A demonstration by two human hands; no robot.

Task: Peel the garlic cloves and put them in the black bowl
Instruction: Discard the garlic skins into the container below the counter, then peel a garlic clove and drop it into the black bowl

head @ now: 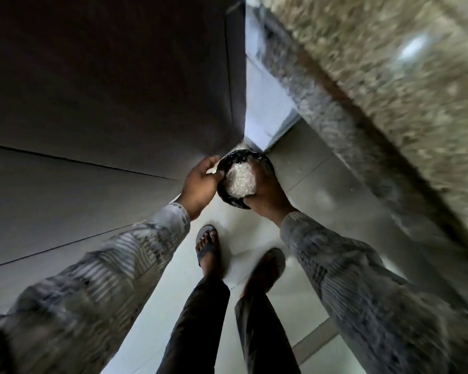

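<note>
Left hand (200, 184) and right hand (266, 194) curl round opposite sides of the black bowl (235, 157), holding it.

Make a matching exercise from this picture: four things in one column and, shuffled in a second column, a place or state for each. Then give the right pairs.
Things
1. black bowl
2. white contents
3. countertop
4. grey sandal

Places or states
A. on the pale tiled floor
B. speckled stone, along the right of the view
C. held between the left hand and the right hand, above the floor
D. heaped inside the bowl

Pairs: 1-C, 2-D, 3-B, 4-A
</note>
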